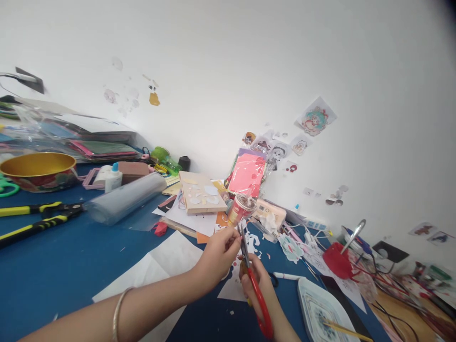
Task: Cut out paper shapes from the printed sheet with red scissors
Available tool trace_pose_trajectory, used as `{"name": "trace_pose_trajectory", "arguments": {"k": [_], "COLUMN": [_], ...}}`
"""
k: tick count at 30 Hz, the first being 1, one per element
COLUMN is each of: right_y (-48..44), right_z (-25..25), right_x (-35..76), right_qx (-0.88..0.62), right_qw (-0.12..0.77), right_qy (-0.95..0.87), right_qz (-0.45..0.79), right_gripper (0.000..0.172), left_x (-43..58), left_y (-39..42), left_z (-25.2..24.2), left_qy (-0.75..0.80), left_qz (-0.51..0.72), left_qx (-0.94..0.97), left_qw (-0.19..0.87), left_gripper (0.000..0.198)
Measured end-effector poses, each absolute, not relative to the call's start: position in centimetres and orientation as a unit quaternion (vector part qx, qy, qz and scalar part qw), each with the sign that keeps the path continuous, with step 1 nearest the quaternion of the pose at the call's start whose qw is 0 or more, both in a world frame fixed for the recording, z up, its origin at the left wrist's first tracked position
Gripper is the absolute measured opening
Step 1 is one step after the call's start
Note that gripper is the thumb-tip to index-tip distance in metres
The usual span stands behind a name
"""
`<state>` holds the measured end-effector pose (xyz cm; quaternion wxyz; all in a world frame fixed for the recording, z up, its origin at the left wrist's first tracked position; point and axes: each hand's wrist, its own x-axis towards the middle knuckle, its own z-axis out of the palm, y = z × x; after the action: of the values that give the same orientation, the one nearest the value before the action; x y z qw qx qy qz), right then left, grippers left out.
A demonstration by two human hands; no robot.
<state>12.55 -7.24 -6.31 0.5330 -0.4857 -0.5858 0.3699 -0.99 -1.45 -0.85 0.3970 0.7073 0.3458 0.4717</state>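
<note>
My right hand point(258, 280) grips red-handled scissors point(257, 289), whose blades point up and away between my two hands. Just left of the blades, my left hand point(217, 254) pinches a small paper piece point(235, 243); a bangle sits on that wrist. Both hands hover over white paper sheets point(167, 263) lying on the blue table point(64, 266). Most of the pinched paper is hidden by my fingers.
A clear plastic roll point(124, 197), yellow-handled cutters point(39, 216), a gold bowl point(39, 171) and a glue bottle point(113, 176) lie at the left. A wooden board point(201, 192), a cup point(241, 209) and pink sheets point(247, 173) stand behind. A white tray point(320, 308) is at right.
</note>
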Motion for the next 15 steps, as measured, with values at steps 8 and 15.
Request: {"name": "trace_pose_trajectory", "arguments": {"k": [8, 15], "right_y": [-7.26, -7.33], "right_z": [-6.24, -6.00], "right_x": [12.38, 12.16], "right_qx": [-0.499, -0.515], "right_qw": [0.540, 0.541], "right_qy": [-0.574, -0.562], "right_qz": [0.362, 0.356], "right_gripper": [0.045, 0.050], "left_x": [-1.11, -0.99], "left_y": [-1.40, -1.42], "left_z": [-0.87, -0.84], "left_qy": [0.333, 0.338], "left_qz": [0.466, 0.471], "left_qx": [0.705, 0.691], "left_qw": [0.419, 0.432], "left_gripper": [0.020, 0.020]}}
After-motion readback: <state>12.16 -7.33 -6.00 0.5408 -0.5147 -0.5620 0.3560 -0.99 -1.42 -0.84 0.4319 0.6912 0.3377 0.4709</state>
